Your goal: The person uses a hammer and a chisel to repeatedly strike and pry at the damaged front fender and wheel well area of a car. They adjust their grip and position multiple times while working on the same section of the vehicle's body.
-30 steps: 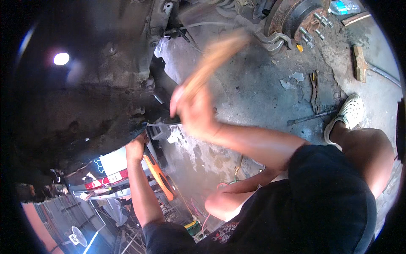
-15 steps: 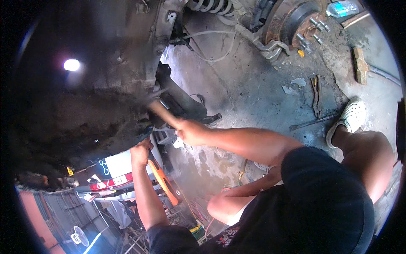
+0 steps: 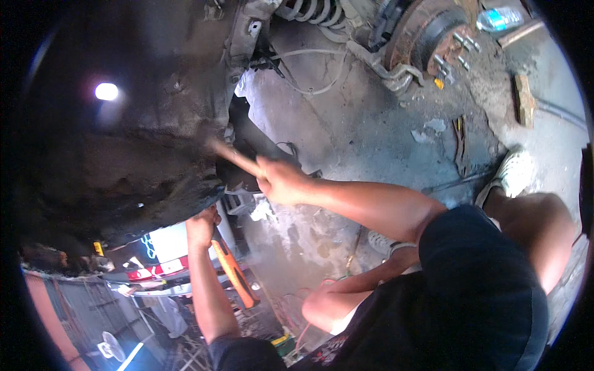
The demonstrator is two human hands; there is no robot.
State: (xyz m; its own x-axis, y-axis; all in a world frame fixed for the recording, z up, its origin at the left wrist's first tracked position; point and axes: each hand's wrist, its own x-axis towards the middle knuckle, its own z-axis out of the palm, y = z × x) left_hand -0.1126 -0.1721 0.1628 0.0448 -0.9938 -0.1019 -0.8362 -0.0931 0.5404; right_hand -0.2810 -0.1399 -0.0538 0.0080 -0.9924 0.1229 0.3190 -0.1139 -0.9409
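My right hand [image 3: 284,179] is closed round the pale wooden handle of a hammer [image 3: 238,159]. Its head is smeared by motion against the dark underside of the car body [image 3: 142,161]. Just below that, at the lower edge of the bodywork, my left hand [image 3: 203,227] is closed, its fingers partly hidden. An orange and black long-handled thing [image 3: 234,275] slants down beside the left wrist; whether the hand grips it I cannot tell.
A rusty brake disc hub [image 3: 427,37] with studs and a coil spring [image 3: 315,12] are at the top. Pliers [image 3: 460,145], a sledgehammer [image 3: 526,102] and a water bottle [image 3: 500,20] lie on the concrete floor. A fan [image 3: 110,346] stands lower left.
The hammer has shifted slightly up and left, its head now over the dark bodywork. My left hand keeps its place at the panel edge. The view has tilted a little.
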